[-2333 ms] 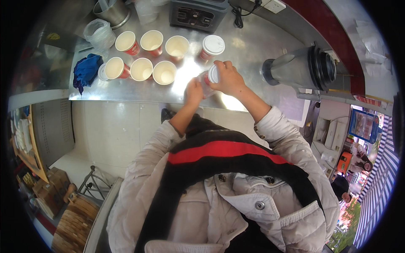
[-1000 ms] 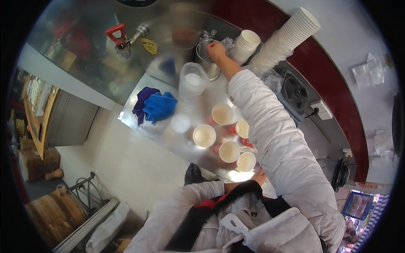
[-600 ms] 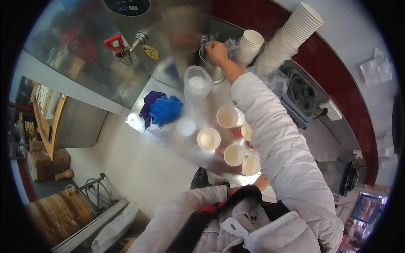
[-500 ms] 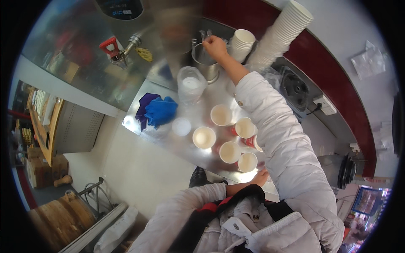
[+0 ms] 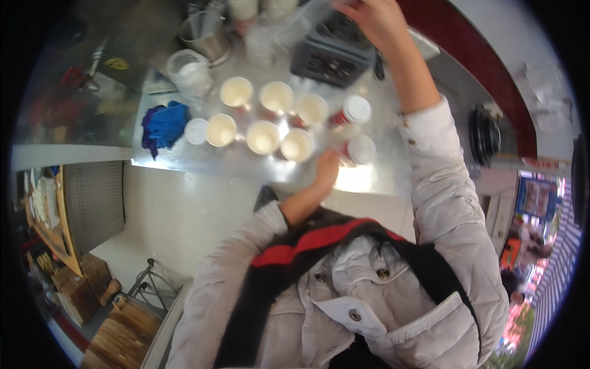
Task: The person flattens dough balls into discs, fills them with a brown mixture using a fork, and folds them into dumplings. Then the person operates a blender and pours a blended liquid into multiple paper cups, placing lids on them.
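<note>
My left hand is at the near side of a lidded paper cup, its blurred fingers close to the cup wall; whether they grip it is unclear. A second cup with a white lid stands just behind. To the left, several open paper cups stand in two rows with something pale inside. My right hand is raised at the top, over a dark grey holder. Its thumb and fingers pinch the end of clear plastic wrapping, which stretches off to the left.
A white lid lies beside a blue and purple cloth on the metal counter. Farther back are bagged white lids and a steel pitcher with utensils. A wooden barrel stands at lower left.
My right hand has moved from the steel pitcher to the right, over the dark holder. My left hand has come forward from the counter edge to a lidded cup. The whole view has shifted.
</note>
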Motion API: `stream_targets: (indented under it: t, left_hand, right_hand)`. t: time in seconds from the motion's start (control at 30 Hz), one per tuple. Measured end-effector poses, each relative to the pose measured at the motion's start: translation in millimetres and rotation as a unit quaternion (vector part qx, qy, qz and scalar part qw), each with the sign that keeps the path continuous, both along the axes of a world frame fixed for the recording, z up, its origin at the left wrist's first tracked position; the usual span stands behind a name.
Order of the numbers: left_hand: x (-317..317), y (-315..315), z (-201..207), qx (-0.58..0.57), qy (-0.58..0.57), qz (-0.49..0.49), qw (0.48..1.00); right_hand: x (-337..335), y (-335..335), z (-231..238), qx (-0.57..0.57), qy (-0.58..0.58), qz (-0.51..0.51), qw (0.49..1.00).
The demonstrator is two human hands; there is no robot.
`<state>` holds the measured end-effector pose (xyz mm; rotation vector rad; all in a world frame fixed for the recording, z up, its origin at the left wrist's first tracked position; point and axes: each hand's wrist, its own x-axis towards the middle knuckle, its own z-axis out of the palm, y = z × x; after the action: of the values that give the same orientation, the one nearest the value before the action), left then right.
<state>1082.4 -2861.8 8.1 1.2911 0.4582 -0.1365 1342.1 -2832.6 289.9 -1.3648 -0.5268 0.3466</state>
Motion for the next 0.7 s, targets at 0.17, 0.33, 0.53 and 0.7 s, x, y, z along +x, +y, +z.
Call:
stream_targets:
  t: [0.17,0.33,0.53,0.7]
  left_hand:
    - [-1.3,4.3,38.6,0.014,0.046,0.093,0.995]
    - [-4.5,1.9,54.5,-0.032,0.049,0.114,0.992]
    - [-2.6,-12.7,65.2,-0.055,0.013,0.207,0.977]
    - [-1.6,-22.7,98.2,-0.047,0.006,0.182,0.982]
  right_hand:
    - [-122.7,-177.3,-20.0,-0.257,-0.011,-0.127,0.958]
    - [-199.0,-200.6,-73.8,-0.252,-0.207,-0.146,0.934]
    - [-213.5,-182.2,-132.1,-0.406,-0.356,-0.041,0.841]
    - [-214.6,-177.3,-168.2,-0.476,-0.323,0.051,0.816]
